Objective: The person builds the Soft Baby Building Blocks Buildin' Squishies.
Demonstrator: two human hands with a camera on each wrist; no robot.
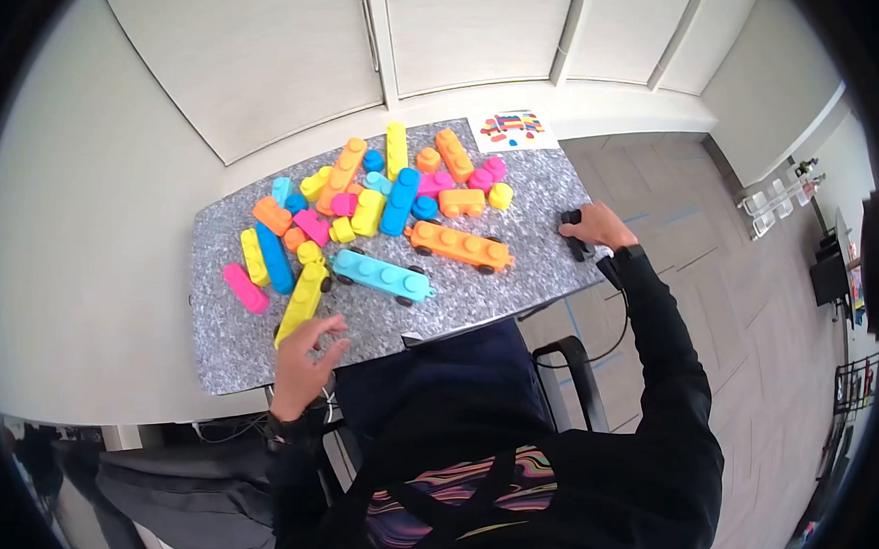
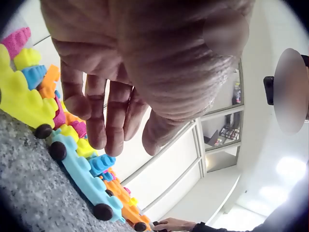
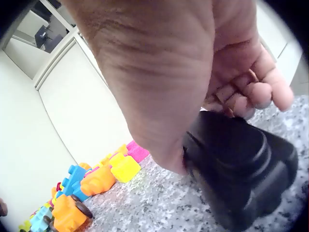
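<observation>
My left hand (image 1: pixel 305 364) hovers at the table's front left, fingers loosely bent with nothing in them. The left wrist view shows its bare palm and fingers (image 2: pixel 116 116). Just beyond it is a yellow wheeled block base (image 1: pixel 302 301); a light blue wheeled base (image 1: pixel 381 276) lies to its right. My right hand (image 1: pixel 604 228) is at the table's right edge, holding a black moulded plastic object (image 3: pixel 236 169). Its thumb is against one side, and the curled fingers reach over the far side. An orange wheeled base (image 1: pixel 460 247) lies left of that hand.
Several loose building blocks crowd the grey speckled table (image 1: pixel 546 271), among them a long blue block (image 1: pixel 399 202) and a pink one (image 1: pixel 245 288). A picture sheet (image 1: pixel 512 131) lies at the back right. A chair armrest (image 1: pixel 589 385) stands by the front edge.
</observation>
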